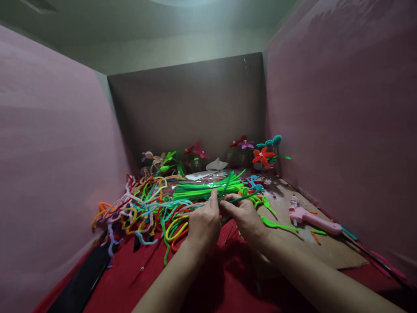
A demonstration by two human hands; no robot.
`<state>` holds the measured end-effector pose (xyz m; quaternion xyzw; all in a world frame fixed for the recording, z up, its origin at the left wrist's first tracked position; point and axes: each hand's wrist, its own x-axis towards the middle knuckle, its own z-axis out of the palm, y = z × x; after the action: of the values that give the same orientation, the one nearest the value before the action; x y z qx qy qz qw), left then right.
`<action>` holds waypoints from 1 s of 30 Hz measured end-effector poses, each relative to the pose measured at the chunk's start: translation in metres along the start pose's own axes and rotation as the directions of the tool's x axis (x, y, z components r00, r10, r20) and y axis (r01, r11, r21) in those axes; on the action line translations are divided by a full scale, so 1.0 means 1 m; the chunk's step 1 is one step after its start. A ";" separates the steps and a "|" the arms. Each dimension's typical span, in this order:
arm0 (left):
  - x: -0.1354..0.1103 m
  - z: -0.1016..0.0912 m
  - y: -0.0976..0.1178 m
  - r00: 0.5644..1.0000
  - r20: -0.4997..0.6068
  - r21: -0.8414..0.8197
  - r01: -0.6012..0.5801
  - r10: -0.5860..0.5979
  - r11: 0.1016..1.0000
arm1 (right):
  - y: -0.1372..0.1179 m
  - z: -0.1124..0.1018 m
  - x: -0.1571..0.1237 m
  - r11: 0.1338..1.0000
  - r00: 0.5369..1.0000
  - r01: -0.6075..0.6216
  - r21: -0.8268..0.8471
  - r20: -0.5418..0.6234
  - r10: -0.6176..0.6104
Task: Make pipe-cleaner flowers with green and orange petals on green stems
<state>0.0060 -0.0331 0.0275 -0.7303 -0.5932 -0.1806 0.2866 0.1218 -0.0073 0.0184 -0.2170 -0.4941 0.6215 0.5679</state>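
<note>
My left hand (204, 222) and my right hand (245, 216) meet at the middle of the view, both pinched on a thin dark green pipe cleaner (245, 198) that runs up and to the right from my fingers. Just behind my hands lies a bundle of straight bright green pipe cleaners (203, 190). To the left spreads a tangled heap of bent pipe cleaners (140, 208) in many colours. All of this rests on a red cloth (137, 278).
A pink glue gun (312, 218) lies on a brown board (329, 250) at the right, with a green leaf-shaped piece (276, 224) beside it. Finished pipe-cleaner flowers (263, 155) stand along the back wall. Pink panels close in both sides.
</note>
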 end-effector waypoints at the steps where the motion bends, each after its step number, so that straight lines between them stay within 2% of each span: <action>1: -0.001 0.001 0.001 0.999 -0.007 -0.019 -0.037 0.037 0.999 | 0.001 0.000 0.001 0.999 1.000 -0.016 0.033 0.008 0.016; 3: -0.003 0.001 0.003 0.998 -0.020 -0.069 -0.068 0.066 0.995 | 0.002 0.000 0.002 0.997 0.999 -0.025 0.072 0.037 0.023; 5: -0.005 -0.001 0.004 0.998 -0.042 -0.172 -0.044 0.037 0.984 | 0.000 0.000 0.003 0.999 0.999 0.017 0.045 0.048 -0.019; 7: -0.005 -0.005 0.005 0.998 -0.053 -0.364 0.006 -0.027 0.931 | -0.006 -0.001 0.005 0.997 0.998 0.069 -0.021 0.011 -0.069; 8: -0.005 -0.007 0.006 0.996 -0.051 -0.481 0.041 -0.074 0.876 | -0.010 -0.001 0.007 0.996 0.996 0.082 -0.046 -0.018 -0.083; 10: -0.002 -0.012 0.006 0.979 -0.001 -0.712 0.141 -0.202 0.688 | -0.018 -0.002 0.012 0.995 0.994 0.086 -0.056 -0.069 -0.090; 12: 0.001 -0.016 0.006 0.941 0.168 -0.877 0.279 -0.295 0.392 | -0.023 -0.002 0.016 0.996 0.993 0.086 -0.028 -0.076 -0.088; 14: 0.004 -0.018 0.006 0.891 0.370 -0.914 0.400 -0.264 0.067 | -0.022 -0.002 0.019 0.996 0.994 0.091 -0.008 -0.059 -0.092; 16: 0.006 -0.017 0.005 0.845 0.501 -0.863 0.471 -0.188 -0.184 | -0.017 -0.002 0.020 0.996 0.995 0.084 -0.023 -0.051 -0.085; 18: 0.007 -0.015 0.003 0.824 0.542 -0.816 0.470 -0.166 -0.335 | -0.011 -0.002 0.019 0.995 0.995 0.083 -0.049 -0.054 -0.086; 20: 0.007 -0.012 0.001 0.828 0.538 -0.793 0.433 -0.160 -0.428 | -0.007 -0.002 0.018 0.993 0.995 0.094 -0.071 -0.038 -0.097; 22: 0.007 -0.011 0.000 0.846 0.509 -0.794 0.392 -0.156 -0.465 | -0.006 -0.001 0.017 0.992 0.995 0.101 -0.076 0.010 -0.100; 24: 0.006 -0.013 0.001 0.858 0.478 -0.825 0.366 -0.186 -0.430 | -0.007 0.000 0.016 0.993 0.994 0.088 -0.076 0.064 -0.083; 28: 0.007 -0.026 0.003 0.841 0.383 -0.924 0.350 -0.382 -0.155 | -0.012 0.005 0.015 0.988 0.992 0.084 -0.127 0.101 -0.072; 30: 0.008 -0.033 0.003 0.826 0.335 -0.936 0.349 -0.453 -0.057 | -0.015 0.007 0.013 0.972 0.994 0.101 -0.214 0.069 -0.088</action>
<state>0.0134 -0.0484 0.0570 -0.5107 -0.4887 -0.6313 -0.3191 0.1204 0.0006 0.0383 -0.2354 -0.5854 0.5423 0.5548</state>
